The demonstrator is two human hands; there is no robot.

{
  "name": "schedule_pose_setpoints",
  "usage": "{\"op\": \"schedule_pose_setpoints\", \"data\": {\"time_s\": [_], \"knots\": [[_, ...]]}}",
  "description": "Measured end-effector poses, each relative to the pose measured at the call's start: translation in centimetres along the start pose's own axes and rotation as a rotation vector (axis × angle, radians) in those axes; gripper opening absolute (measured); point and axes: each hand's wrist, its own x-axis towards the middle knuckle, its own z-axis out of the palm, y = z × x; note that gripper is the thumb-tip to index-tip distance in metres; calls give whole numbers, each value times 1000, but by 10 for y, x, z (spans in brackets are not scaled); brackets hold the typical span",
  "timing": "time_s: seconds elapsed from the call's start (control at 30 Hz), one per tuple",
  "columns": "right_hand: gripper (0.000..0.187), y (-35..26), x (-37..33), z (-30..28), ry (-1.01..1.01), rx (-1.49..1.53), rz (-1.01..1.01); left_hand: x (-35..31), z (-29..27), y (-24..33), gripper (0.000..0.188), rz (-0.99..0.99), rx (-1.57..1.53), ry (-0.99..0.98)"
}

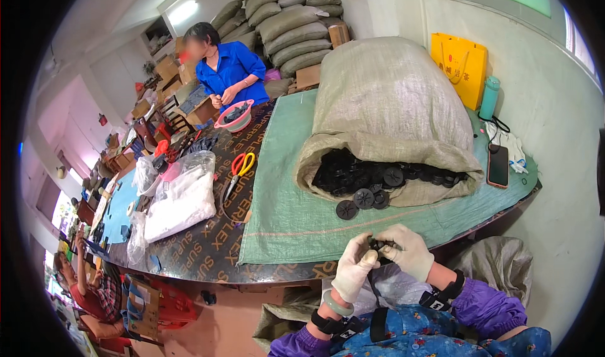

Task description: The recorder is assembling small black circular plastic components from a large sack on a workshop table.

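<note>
Both hands, in thin white gloves, pinch a small black piece (377, 244) between fingertips, the left hand (355, 270) and right hand (409, 253) nearly meeting just off the table's near edge. The fingers cover most of the piece, so its shape is hard to make out. Beyond, a bulging woven sack (391, 89) lies with its mouth rolled back, round ribbed black discs (363, 198) spilling onto the creased green sheet (277, 231); those deeper inside blur into shadow. Leftward are metal-bladed scissors (238, 175) and a crinkled clear bag (183, 199), its white contents indistinct.
</note>
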Motion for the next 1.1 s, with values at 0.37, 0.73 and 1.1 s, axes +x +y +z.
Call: {"op": "schedule_pose_setpoints", "data": {"time_s": [0.37,0.73,1.1], "knots": [[24,-11,-7,1,-36,-91,-131,-5,-12,3,52,-195,-74,-170],[30,-1,-3,-6,-211,360,343,-1,-3,1,61,574,1033,-49],[46,-10,-14,4,-62,18,118,-7,-8,-8,53,154,426,-79]]}}
